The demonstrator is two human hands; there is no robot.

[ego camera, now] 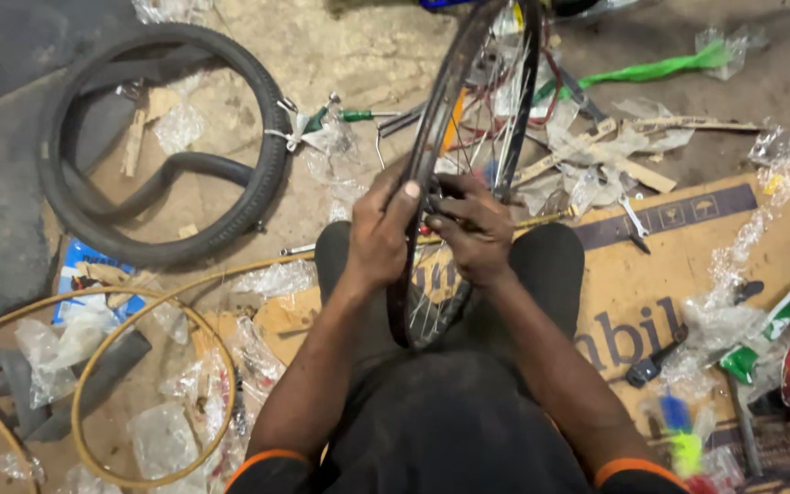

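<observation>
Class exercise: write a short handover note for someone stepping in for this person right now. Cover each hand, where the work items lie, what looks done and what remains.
Left hand: gripping the rim of the spoked bicycle wheel, thumb up on its edge.
Right hand: fingers curled over the rim on the other side, pinching at the same spot.
The wheel stands upright between the knees.
A black tyre with a loose inner tube lies on the floor to the left, so the wheel appears bare; I cannot tell what is being fitted.
Left, judging by this: refitting tube and tyre.
A spanner lies on the cardboard to the right.
</observation>
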